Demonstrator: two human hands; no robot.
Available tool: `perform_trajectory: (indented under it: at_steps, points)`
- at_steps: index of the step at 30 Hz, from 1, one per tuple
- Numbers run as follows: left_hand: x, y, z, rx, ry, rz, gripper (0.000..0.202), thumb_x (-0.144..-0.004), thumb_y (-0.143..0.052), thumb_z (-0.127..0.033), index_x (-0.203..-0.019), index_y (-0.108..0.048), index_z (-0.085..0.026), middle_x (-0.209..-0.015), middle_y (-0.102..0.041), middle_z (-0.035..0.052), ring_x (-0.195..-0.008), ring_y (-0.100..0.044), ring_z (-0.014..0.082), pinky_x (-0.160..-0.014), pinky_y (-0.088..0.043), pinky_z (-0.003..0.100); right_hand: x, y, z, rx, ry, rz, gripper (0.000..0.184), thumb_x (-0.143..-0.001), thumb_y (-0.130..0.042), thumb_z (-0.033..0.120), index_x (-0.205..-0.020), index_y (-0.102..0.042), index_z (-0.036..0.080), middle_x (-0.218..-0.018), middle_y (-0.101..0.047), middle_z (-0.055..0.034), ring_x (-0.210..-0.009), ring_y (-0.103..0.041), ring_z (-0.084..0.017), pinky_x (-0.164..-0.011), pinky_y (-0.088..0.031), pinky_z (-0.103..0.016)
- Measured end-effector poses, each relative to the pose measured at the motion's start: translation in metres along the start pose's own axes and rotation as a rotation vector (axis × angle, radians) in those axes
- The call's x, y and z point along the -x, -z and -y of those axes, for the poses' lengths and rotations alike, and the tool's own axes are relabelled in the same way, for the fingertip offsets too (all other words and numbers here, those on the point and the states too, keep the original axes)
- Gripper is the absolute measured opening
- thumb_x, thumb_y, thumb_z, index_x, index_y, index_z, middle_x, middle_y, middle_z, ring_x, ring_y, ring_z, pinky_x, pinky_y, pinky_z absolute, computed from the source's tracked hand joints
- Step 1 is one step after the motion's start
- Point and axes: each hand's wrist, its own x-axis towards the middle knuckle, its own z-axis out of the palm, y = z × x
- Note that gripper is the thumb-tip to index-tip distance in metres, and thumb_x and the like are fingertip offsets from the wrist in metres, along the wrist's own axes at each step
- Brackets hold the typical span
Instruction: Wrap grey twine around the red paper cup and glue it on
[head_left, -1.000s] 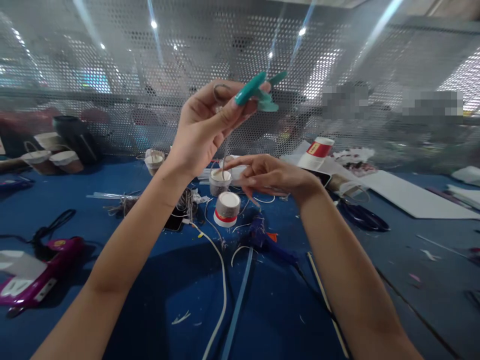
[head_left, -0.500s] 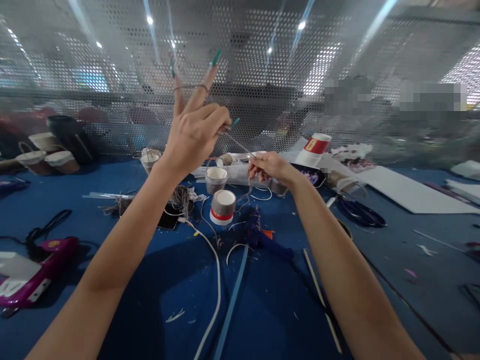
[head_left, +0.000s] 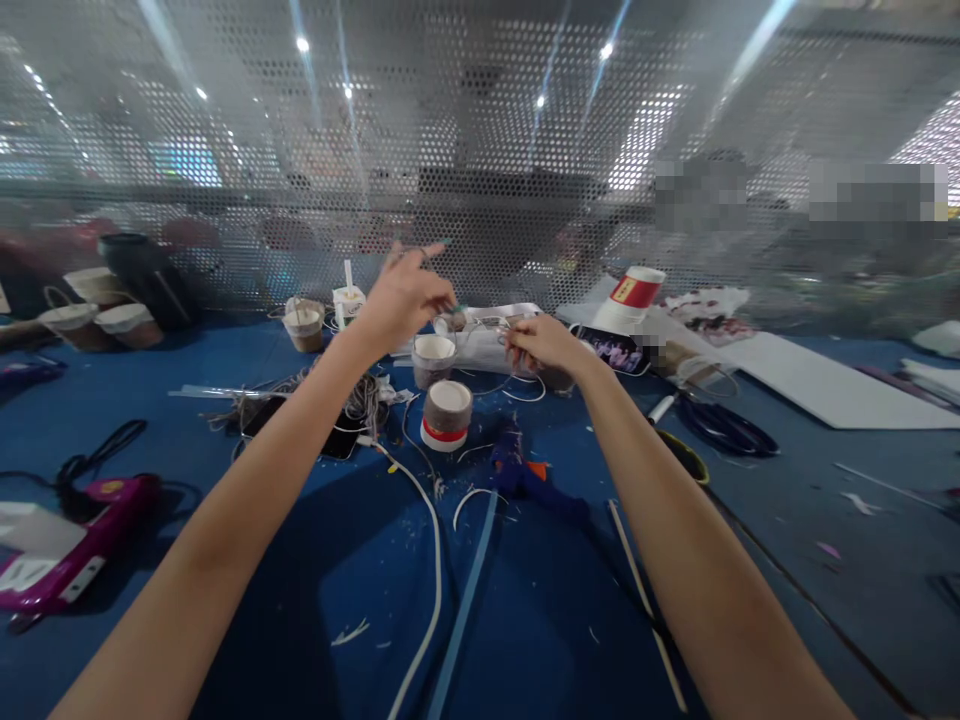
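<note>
My left hand [head_left: 412, 292] is raised over the table's far side, thumb and some fingers closed together while another finger points out to the right. A thin grey yarn [head_left: 424, 254] appears looped round its fingers. Lower and to the right, my right hand [head_left: 546, 345] has its fingers pinched together; the yarn there is hard to make out. Below and between the hands stands a paper cup [head_left: 447, 414] with a grey wrapped band above a red stripe and white rim. Behind it sits a small handled bucket [head_left: 433, 362].
A glue gun [head_left: 525, 475] lies in front, near a white cable [head_left: 436, 560] and a wooden stick [head_left: 645, 605]. Tangled yarn [head_left: 364, 402] lies by a phone [head_left: 341, 440]. At right are a red-and-white cup [head_left: 631, 297] and white board [head_left: 840, 385]; perforated metal panel [head_left: 480, 130] behind.
My left hand has dropped and come nearer my right hand, its raised fingers tipping to the right. The yarn stretched between the hands earlier is no longer clearly visible. My right hand has barely moved.
</note>
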Motion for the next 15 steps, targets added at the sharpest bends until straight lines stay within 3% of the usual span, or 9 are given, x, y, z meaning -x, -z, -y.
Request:
perform_trajectory:
  at_steps: [2,4,6,9,12,15]
  points:
    - [-0.002,-0.016,-0.006,0.027,-0.031,0.138,0.014,-0.079,-0.061,-0.015,-0.077,-0.07,-0.026,-0.112,-0.069,0.0016,-0.14,-0.031,0.0281,-0.115,-0.008,0.064,0.004,-0.002,0.017,0.043,0.075,-0.05,0.026,-0.093,-0.054,0.036,-0.106,-0.062,0.015,-0.101,-0.065,-0.0053,-0.084,-0.064,-0.015,-0.074,-0.054,-0.034]
    - [-0.002,-0.027,-0.012,0.053,-0.038,0.241,0.01,-0.076,-0.066,-0.016,-0.077,-0.072,-0.024,-0.134,-0.058,0.0015,-0.144,-0.023,0.0318,-0.113,-0.008,0.065,0.01,-0.003,0.034,0.089,0.154,-0.119,0.024,-0.092,-0.054,0.032,-0.08,-0.065,0.015,-0.072,-0.065,-0.0036,-0.066,-0.06,-0.014,-0.065,-0.048,-0.029]
    - [-0.001,-0.034,-0.015,0.031,-0.041,0.322,0.01,-0.076,-0.066,-0.016,-0.075,-0.072,-0.023,-0.137,-0.056,0.0012,-0.145,-0.02,0.0329,-0.112,-0.007,0.066,0.017,-0.004,0.048,0.131,0.237,-0.183,0.026,-0.089,-0.053,0.026,-0.067,-0.064,0.017,-0.061,-0.061,-0.0026,-0.062,-0.058,-0.015,-0.064,-0.042,-0.029]
    - [0.0,-0.04,-0.014,-0.051,-0.028,0.342,0.014,-0.077,-0.063,-0.013,-0.075,-0.072,-0.024,-0.123,-0.065,0.0012,-0.141,-0.029,0.03,-0.112,-0.01,0.064,0.025,-0.005,0.062,0.186,0.324,-0.206,0.021,-0.084,-0.055,0.018,-0.065,-0.065,0.019,-0.06,-0.06,-0.0023,-0.061,-0.055,-0.015,-0.064,-0.038,-0.03]
    - [0.0,-0.044,-0.007,-0.103,-0.014,0.247,0.014,-0.08,-0.06,-0.015,-0.079,-0.072,-0.023,-0.105,-0.071,0.0048,-0.126,-0.047,0.0257,-0.111,-0.023,0.051,0.027,-0.005,0.066,0.22,0.358,-0.194,0.018,-0.081,-0.057,0.016,-0.066,-0.066,0.019,-0.061,-0.061,-0.0025,-0.059,-0.053,-0.015,-0.062,-0.037,-0.03]
    - [0.0,-0.048,0.001,-0.051,-0.006,0.223,0.016,-0.079,-0.057,-0.013,-0.074,-0.071,-0.019,-0.088,-0.071,0.0076,-0.103,-0.059,0.0234,-0.099,-0.038,0.039,0.026,-0.005,0.063,0.239,0.356,-0.188,0.018,-0.083,-0.057,0.018,-0.067,-0.067,0.019,-0.063,-0.063,-0.0032,-0.059,-0.054,-0.015,-0.062,-0.038,-0.03]
